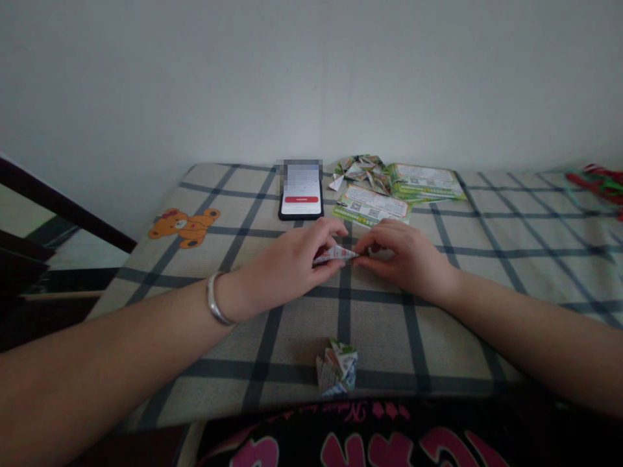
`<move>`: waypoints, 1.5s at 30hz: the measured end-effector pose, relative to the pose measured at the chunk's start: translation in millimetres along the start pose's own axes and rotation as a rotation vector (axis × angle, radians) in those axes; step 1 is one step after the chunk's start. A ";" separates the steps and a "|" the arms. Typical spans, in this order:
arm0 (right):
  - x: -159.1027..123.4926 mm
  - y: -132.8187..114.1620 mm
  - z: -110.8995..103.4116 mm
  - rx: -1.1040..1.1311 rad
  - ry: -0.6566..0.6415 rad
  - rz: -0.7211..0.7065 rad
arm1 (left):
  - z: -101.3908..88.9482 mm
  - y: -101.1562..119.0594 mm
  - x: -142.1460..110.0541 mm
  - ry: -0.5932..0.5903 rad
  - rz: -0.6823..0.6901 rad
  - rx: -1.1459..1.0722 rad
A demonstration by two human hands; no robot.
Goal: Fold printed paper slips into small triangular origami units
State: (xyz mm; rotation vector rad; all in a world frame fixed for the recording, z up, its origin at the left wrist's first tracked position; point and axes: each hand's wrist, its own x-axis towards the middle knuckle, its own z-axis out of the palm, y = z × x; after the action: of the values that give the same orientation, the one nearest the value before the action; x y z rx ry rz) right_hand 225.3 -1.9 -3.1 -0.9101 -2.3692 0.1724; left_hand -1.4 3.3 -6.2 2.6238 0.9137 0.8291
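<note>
We look down at a tabletop (311, 327) covered in a pale cloth with dark checks, set against a plain wall. Around its middle, two bare hands meet over a small folded paper piece (335, 253). The left hand (292, 257), with a silver bangle (214, 298) at its wrist, grips the piece between thumb and fingers; the right hand (409, 256) pinches its pointed right tip. Near us, close to the edge, sits a folded paper cluster (337, 368). On the far side we find a phone (302, 202) with its screen lit, then, to its right, a heap of folded pieces (361, 170) beside green-edged printed sheets (428, 183). An orange teddy bear picture (187, 227) lies to the left.
</note>
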 end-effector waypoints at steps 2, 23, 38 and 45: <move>0.3 -1.5 -0.4 0.005 0.030 -0.034 | -1.4 1.9 0.5 -0.030 -0.006 0.047; -4.4 -2.2 -6.8 -0.152 0.265 -0.109 | -4.4 9.8 -0.1 0.031 -0.116 -0.170; -0.9 -4.2 -7.8 -0.155 0.227 -0.186 | -4.2 8.4 -0.5 0.126 0.264 0.322; 0.1 -4.6 -5.5 -0.121 0.156 -0.141 | -6.4 8.6 0.0 0.088 0.333 0.442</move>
State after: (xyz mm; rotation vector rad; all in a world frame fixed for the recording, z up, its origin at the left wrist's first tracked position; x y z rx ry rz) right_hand 225.7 -5.8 2.8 -0.7780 -2.3064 -0.0954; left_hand -0.9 -3.1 2.3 3.2100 0.7613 0.9108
